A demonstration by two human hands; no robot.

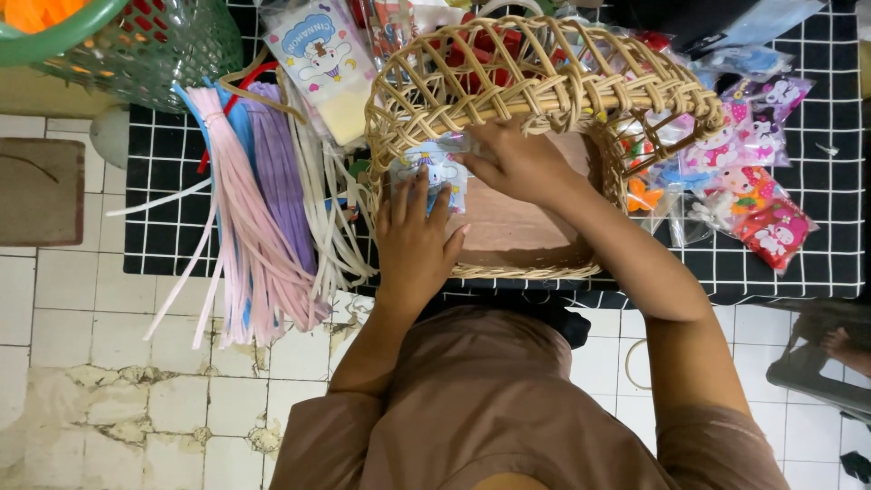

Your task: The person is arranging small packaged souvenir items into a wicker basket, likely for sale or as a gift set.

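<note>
White tiled floor [82, 299], cracked and worn at lower left; on it lies a black cloth w/ white grid [817, 136] carrying the stock.

Items:
- 1 wicker basket [508, 82], open-weave arched rim, flat brown bottom, centre of cloth.
- 1 small printed packet [435, 168], pale blue/white w/ cartoon figure, at basket's left inner wall. Long axis approx. upright in frame, i.e. pointing away from the person; partly covered by fingers.
- 1 green plastic basket [154, 45], top left, orange contents.
- 1 larger cartoon packet [327, 63], left of wicker basket.
- Ribbon bundles [254, 218]: approx. 4 colours (pink, blue, purple, white), fanned out towards the floor.
- Several cartoon sachets [753, 200], pink/red, right of basket; exact count not clear.

Hands:
- Left hand [413, 240]: forearm comes up from below, palm down, fingers spread over basket's left edge, tips resting on packet; grip wide, flat.
- Right hand [517, 163]: arm comes in from the right, bent at the wrist inside the basket, fingertips pinching packet's upper right edge; grip narrow, holding packet.
</note>
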